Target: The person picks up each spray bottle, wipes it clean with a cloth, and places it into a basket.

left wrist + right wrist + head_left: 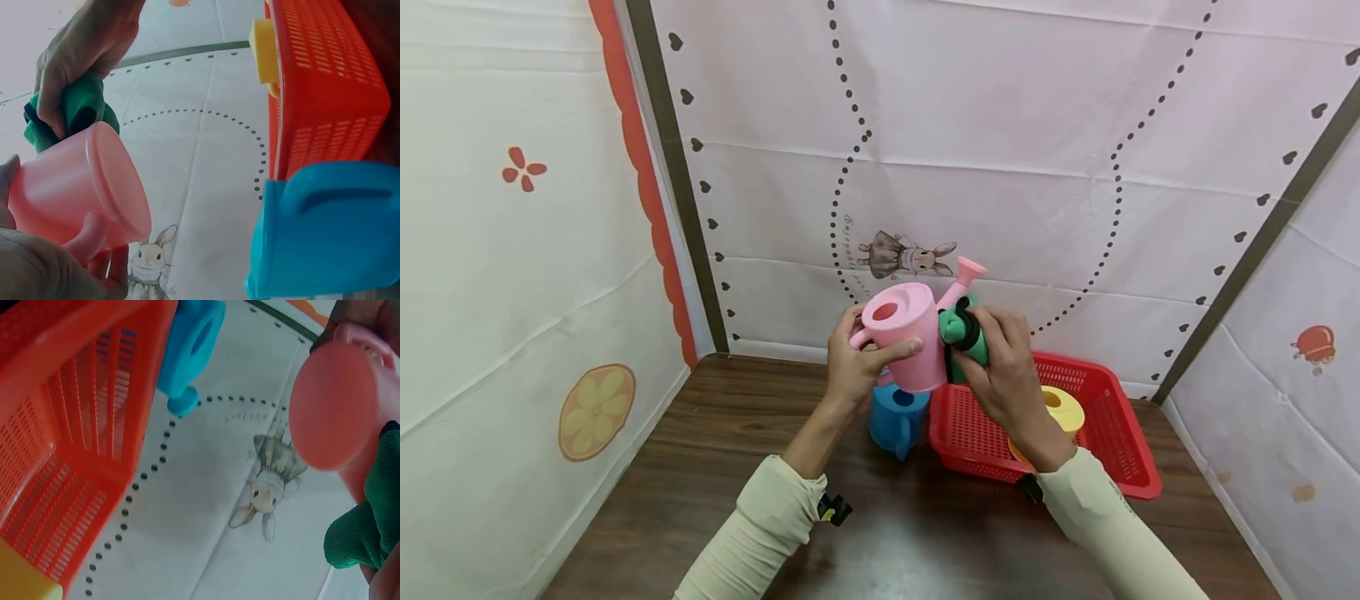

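Observation:
A pink toy watering can (910, 337) is held up above the table, its spout pointing up and to the right. My left hand (853, 358) grips it on the handle side, with the thumb across the body. In my right hand (1011, 367) is a bunched green cloth with black edging (962, 327), pressed against the can's side near the spout. In the left wrist view, the can's flat base (125, 178) and the green cloth (81, 106) show. Below the pink can, a blue watering can (898, 417) stands on the table.
A red perforated basket (1120, 433) stands on the right of the brown wooden table (715, 492). A yellow watering can (1063, 410) sits inside it, partly hidden by the right forearm. Printed cloth walls (1000, 108) enclose the table at the back and sides.

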A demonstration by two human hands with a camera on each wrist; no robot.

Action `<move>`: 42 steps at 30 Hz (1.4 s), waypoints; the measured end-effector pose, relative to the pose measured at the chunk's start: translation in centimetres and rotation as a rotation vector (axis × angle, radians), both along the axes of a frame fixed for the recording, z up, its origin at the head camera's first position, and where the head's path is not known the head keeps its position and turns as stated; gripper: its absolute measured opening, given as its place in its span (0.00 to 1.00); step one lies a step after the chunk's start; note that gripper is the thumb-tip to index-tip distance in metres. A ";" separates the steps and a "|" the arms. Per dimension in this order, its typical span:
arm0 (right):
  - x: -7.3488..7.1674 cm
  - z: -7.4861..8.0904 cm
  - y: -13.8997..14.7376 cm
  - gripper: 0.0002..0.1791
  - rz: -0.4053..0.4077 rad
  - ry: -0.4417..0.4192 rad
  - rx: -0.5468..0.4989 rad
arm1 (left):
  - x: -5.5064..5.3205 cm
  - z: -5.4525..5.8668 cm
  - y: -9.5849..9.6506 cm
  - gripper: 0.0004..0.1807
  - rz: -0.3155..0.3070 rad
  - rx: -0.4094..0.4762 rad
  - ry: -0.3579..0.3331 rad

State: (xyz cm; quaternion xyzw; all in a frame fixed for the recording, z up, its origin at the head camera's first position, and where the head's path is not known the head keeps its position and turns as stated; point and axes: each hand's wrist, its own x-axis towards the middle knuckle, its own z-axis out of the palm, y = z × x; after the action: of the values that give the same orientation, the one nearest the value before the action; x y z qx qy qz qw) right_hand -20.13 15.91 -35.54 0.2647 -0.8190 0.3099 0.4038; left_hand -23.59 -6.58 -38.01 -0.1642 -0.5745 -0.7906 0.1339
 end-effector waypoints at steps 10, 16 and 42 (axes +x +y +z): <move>0.8 0.8 0.1 0.29 0.022 -0.001 -0.043 | 0.1 0.5 -1.2 0.47 -0.190 -0.156 0.130; 0.6 2.0 0.4 0.30 0.060 0.001 -0.043 | -0.1 0.0 -1.4 0.54 -0.208 -0.252 0.199; 0.5 2.3 0.0 0.27 0.076 -0.185 -0.092 | -0.2 -1.5 0.5 0.53 -0.074 -0.289 0.234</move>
State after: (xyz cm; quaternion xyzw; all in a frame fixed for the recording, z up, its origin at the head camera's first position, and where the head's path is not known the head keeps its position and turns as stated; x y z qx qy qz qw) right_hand -19.68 15.95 -33.26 0.2468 -0.8271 0.3855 0.3263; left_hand -23.77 -6.05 -39.48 -0.2937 -0.6559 -0.6799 0.1455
